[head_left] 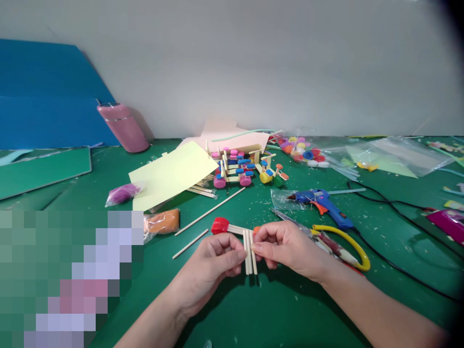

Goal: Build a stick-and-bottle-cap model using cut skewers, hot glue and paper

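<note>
Several short wooden sticks [249, 263] stand side by side between my two hands, over the green table. My left hand [219, 258] pinches them from the left with thumb and fingers. From the right, my right hand [281, 244] pinches the rightmost stick, which leans slightly. Just behind them, a red bottle cap [219, 225] is joined to a row of pale sticks [239, 229], and an orange piece shows partly behind my right fingers. Two loose wooden sticks, a long one [210, 211] and a shorter one [190, 243], lie left of my hands.
Small stick-and-cap models [234, 174] stand at the back beside yellow paper [174, 174]. A blue glue gun [322, 200] with a black cable and a yellow tube [362, 246] lie right. Orange clay [163, 221] and a pink bottle [125, 128] are left. The lower-left corner is pixelated.
</note>
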Motion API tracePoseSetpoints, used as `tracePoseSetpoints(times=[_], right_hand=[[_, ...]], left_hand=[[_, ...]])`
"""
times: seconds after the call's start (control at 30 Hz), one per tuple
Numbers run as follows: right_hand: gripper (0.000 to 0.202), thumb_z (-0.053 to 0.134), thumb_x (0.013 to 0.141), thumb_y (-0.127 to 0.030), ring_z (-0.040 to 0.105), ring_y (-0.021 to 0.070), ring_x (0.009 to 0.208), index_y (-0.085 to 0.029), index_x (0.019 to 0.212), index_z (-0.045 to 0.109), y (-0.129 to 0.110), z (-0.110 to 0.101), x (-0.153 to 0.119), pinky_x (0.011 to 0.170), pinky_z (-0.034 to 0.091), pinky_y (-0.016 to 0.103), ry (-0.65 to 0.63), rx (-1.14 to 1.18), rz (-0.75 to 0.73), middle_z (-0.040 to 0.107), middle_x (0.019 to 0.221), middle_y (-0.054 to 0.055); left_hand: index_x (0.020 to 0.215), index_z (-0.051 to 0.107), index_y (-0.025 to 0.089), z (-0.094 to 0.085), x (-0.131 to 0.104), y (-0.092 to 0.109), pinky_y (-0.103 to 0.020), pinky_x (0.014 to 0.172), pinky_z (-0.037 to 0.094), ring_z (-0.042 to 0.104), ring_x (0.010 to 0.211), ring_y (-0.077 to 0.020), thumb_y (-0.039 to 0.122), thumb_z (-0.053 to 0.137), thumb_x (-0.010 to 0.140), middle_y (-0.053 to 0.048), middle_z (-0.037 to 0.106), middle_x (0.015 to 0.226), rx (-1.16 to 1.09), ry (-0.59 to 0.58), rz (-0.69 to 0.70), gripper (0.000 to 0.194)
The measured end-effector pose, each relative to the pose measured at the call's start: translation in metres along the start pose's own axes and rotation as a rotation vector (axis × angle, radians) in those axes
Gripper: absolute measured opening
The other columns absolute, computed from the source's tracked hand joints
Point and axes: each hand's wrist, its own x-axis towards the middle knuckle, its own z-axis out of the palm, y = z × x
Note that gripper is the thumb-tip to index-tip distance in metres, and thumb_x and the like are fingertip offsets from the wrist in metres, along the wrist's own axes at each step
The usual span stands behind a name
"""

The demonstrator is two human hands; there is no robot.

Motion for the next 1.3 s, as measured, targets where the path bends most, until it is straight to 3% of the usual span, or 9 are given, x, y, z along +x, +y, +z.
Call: tracePoseSetpoints(times=[1.3], right_hand=[[0.025,0.067,0.069,-0.038,0.049,0.0043,0.044,-0.013,0.071,0.062,0.0008,-0.001,0.0018,0.042,0.038,0.016,-0.011,-0.019,-0.019,0.059,0.062,-0.002]], left_hand=[[0.062,0.057,0.013,0.0016,-0.0003,-0.0001,-0.02,0.052,0.03,0.041,0.051,-0.0064,0.026,0.07,0.068,0.002,0.055,0.056,-0.013,0.003,0.005,0.019]])
